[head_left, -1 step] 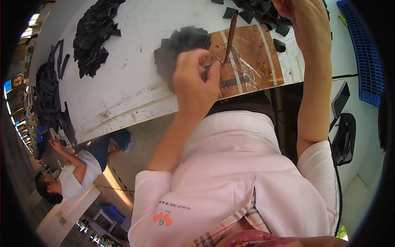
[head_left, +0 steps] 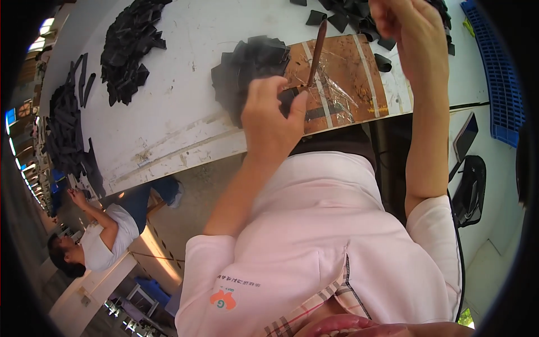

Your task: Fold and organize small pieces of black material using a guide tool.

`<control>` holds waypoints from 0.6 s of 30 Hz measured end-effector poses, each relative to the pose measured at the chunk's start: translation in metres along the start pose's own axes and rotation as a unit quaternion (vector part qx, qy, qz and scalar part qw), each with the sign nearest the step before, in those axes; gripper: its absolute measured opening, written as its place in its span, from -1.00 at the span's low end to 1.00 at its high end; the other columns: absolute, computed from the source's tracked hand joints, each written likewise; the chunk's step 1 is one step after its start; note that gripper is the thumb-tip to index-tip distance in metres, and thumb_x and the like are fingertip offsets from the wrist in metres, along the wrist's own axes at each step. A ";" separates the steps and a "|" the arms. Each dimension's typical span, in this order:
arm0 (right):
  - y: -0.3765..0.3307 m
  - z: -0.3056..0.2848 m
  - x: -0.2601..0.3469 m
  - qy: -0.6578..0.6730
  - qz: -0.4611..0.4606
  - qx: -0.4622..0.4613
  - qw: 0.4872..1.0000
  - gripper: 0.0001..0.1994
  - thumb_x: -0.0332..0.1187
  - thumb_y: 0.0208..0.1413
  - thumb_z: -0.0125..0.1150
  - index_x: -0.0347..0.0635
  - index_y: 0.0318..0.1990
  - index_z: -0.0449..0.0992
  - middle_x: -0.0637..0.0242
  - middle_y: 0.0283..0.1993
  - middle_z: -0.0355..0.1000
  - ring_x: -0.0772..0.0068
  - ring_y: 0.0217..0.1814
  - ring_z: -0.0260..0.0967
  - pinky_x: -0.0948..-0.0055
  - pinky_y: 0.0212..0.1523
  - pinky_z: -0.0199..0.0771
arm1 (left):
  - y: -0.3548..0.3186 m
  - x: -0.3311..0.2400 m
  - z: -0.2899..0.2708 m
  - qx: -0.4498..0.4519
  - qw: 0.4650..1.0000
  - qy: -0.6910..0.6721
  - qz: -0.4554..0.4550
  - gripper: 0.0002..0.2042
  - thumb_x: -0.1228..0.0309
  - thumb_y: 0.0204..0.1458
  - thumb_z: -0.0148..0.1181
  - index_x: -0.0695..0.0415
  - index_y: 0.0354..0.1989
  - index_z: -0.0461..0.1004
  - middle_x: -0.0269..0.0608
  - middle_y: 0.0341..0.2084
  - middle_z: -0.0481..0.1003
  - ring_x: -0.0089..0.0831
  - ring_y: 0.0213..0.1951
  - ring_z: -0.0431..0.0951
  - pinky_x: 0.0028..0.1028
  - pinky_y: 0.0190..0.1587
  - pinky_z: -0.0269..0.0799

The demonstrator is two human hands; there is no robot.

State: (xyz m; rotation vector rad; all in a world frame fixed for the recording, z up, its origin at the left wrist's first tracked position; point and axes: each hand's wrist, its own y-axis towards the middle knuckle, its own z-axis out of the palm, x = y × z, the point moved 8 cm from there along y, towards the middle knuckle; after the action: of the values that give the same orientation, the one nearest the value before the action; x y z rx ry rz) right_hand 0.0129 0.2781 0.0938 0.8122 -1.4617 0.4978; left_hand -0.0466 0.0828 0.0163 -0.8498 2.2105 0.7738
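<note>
My left hand (head_left: 271, 115) is at the left edge of a brown board (head_left: 356, 73), its thumb and fingers closed on a small black strip piece (head_left: 288, 98). Beside that piece, a dark reddish-brown rod (head_left: 318, 53) with a tapered end slants up over the board. Toward the far right, my right hand (head_left: 414, 42) is raised over a heap of black folded pieces (head_left: 362, 22). Its fingers are curled together, and whatever may be in them cannot be made out. A second heap of black folded pieces (head_left: 247, 62) lies just beyond my left hand.
More black folded pieces (head_left: 132, 50) and a pile of loose black strips (head_left: 64, 123) cover the left of the white table (head_left: 185, 90). Clear scraps litter the board. A blue plastic basket (head_left: 499, 84) stands at the right. Another person (head_left: 106, 230) sits at the far left.
My left hand has shifted slightly right and nearer to me, and the black piece in it shows more clearly. My right hand has moved a little left.
</note>
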 end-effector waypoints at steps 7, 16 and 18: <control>-0.095 0.056 -0.098 -0.064 0.198 0.179 0.962 -0.63 -0.19 0.08 0.01 -0.38 -0.53 0.45 0.37 -0.70 0.29 0.64 -0.68 0.15 0.61 -0.64 0.16 | -0.034 0.034 0.047 0.079 0.981 0.177 -0.009 -0.79 0.48 -0.23 0.20 0.23 -0.46 0.29 -0.09 -0.48 0.27 -0.15 -0.40 0.42 -0.34 -0.44 0.40; -0.120 0.067 -0.126 0.155 0.266 0.090 0.947 -0.78 -0.31 0.06 0.08 -0.34 -0.38 0.45 0.41 -0.54 0.37 0.68 -0.53 0.26 0.66 -0.52 0.27 | -0.039 -0.021 0.020 -0.072 0.982 -0.004 0.174 -0.82 0.63 -0.28 0.14 0.22 -0.46 0.31 -0.17 -0.48 0.29 -0.27 -0.46 0.37 -0.43 -0.52 0.32; -0.113 0.064 -0.116 0.271 0.273 0.048 0.922 -0.83 -0.37 0.07 0.04 -0.31 -0.31 0.43 0.41 -0.47 0.37 0.73 -0.47 0.25 0.72 -0.44 0.27 | -0.035 -0.023 0.013 -0.078 0.987 -0.061 0.127 -0.80 0.61 -0.27 0.16 0.22 -0.43 0.32 -0.15 -0.46 0.29 -0.28 -0.46 0.37 -0.45 -0.51 0.32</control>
State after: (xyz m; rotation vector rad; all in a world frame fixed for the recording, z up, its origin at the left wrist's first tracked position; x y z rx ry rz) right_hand 0.0441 0.1777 -0.0450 0.2800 -1.1273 1.1283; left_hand -0.0030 0.0789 0.0147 -0.5818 2.1946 1.1038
